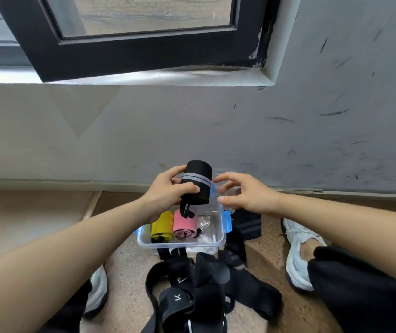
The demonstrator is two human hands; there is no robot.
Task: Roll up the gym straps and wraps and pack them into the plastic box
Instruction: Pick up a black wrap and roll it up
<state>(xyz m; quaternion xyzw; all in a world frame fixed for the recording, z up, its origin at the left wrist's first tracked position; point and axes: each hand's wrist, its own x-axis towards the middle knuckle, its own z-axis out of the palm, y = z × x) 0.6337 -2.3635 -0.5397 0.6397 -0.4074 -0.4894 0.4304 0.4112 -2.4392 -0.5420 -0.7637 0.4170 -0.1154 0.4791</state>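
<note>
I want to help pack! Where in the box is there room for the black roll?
The right part of the plastic box, between the pink roll and the right wall, is free but for a clear scrap. The left is crowded by the yellow roll. Black straps crowd the floor in front.

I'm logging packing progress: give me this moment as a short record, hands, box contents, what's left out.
left hand: grips rolled black wrap above the plastic box
right hand: open, beside the wrap, holding nothing
in box: yellow roll and pink roll, side by side
not packed: black straps piled on the floor before the box; striped wrap at its right
</note>
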